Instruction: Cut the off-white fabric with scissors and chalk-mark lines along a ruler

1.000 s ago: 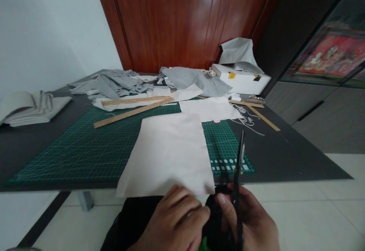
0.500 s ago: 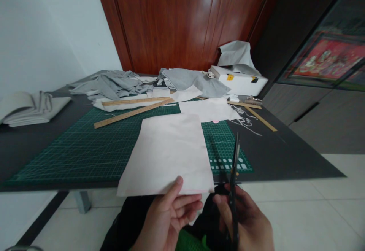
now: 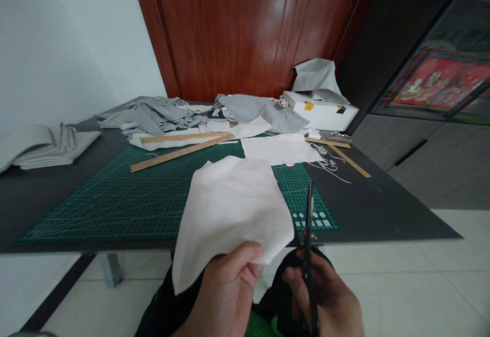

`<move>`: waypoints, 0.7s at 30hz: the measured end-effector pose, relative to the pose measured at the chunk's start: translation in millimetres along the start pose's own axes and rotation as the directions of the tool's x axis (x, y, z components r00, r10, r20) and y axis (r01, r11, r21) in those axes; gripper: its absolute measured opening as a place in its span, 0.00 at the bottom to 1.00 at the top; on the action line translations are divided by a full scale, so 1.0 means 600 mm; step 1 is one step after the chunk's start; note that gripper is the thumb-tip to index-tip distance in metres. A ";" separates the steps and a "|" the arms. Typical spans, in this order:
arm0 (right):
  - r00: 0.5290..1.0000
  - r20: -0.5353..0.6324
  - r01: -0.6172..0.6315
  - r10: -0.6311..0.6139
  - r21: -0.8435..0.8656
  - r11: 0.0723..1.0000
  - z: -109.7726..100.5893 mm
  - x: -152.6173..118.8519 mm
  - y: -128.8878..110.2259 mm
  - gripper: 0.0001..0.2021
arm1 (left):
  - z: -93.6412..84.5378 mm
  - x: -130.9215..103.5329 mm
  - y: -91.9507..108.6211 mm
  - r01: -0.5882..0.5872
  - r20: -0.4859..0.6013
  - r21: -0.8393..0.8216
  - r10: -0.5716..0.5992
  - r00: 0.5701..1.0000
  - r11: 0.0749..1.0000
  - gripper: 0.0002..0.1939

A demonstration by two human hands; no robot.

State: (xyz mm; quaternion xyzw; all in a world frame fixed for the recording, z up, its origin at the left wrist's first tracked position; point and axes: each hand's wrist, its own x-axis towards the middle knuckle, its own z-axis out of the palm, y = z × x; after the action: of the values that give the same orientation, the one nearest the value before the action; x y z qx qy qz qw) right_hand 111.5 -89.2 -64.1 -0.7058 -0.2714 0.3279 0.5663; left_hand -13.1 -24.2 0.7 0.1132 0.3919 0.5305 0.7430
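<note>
My left hand [image 3: 233, 281] pinches the near edge of a white fabric piece [image 3: 233, 209], thumb on top and fingers underneath. The cloth is roughly rectangular; its far part reaches over the green cutting mat [image 3: 161, 194], and its near left corner hangs down past the table edge. In my right hand [image 3: 325, 291] is a pair of black scissors [image 3: 308, 240], blades pointing up and away, seen nearly edge-on. The scissors are to the right of the cloth, apart from it. Beyond the held piece, another white fabric piece [image 3: 279, 148] lies flat across the mat's far edge.
Wooden rulers [image 3: 184, 152] lie on the mat's far side, with grey cloth heaps [image 3: 153, 115] behind. White cords [image 3: 329, 161] tangle at the right. A white box [image 3: 325, 112] stands at the back right, and folded fabric [image 3: 49, 148] lies at the left.
My left hand has closed its fingers under the cloth and shifted its grip; the near left corner now droops lower and the sheet is more curved. The scissors have moved slightly left.
</note>
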 end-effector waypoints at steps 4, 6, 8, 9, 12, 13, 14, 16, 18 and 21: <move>1.000 0.018 0.009 -0.008 -0.026 1.000 -0.002 0.001 0.007 0.37 | 0.016 0.015 0.003 -0.033 0.087 -0.130 0.044 0.995 0.991 0.22; 1.000 0.017 0.006 -0.006 -0.019 1.000 -0.003 0.002 0.009 0.38 | 0.019 0.021 0.002 -0.028 0.142 -0.145 0.048 0.989 0.989 0.17; 1.000 0.015 0.002 -0.002 -0.006 1.000 -0.003 0.003 0.010 0.38 | 0.023 0.023 0.002 0.017 0.189 -0.144 0.010 0.982 0.989 0.10; 1.000 0.016 -0.001 0.001 -0.003 1.000 -0.003 0.003 0.010 0.39 | 0.026 0.024 0.004 0.059 0.196 -0.143 -0.030 0.980 0.988 0.05; 1.000 0.012 -0.011 0.011 -0.015 1.000 -0.003 0.003 0.013 0.40 | 0.039 0.028 0.013 0.179 0.153 -0.152 -0.156 0.976 0.972 0.13; 1.000 0.008 -0.015 0.015 -0.019 1.000 -0.003 0.003 0.015 0.40 | 0.042 0.030 0.016 0.202 0.127 -0.156 -0.183 0.975 0.967 0.18; 1.000 0.004 -0.020 0.020 -0.017 1.000 -0.002 0.003 0.016 0.40 | 0.045 0.032 0.018 0.219 0.109 -0.154 -0.204 0.973 0.964 0.24; 1.000 0.003 -0.023 0.023 -0.011 1.000 -0.002 0.001 0.017 0.39 | 0.047 0.035 0.018 0.244 0.093 -0.138 -0.233 0.968 0.960 0.33; 1.000 0.002 -0.014 0.014 -0.029 0.999 -0.003 0.001 0.012 0.38 | 0.043 0.034 0.015 0.270 0.091 -0.104 -0.261 0.961 0.957 0.35; 1.000 -0.013 0.025 -0.026 -0.083 0.996 -0.012 0.004 -0.013 0.35 | 0.030 0.027 0.019 0.185 0.127 0.119 -0.199 0.972 0.976 0.21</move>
State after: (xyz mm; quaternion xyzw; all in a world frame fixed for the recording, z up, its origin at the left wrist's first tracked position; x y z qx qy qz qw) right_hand 118.4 -90.2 -55.5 -0.7275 -0.2898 0.3041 0.5424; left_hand -6.6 -0.7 11.8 0.1507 0.3762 0.4253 0.8092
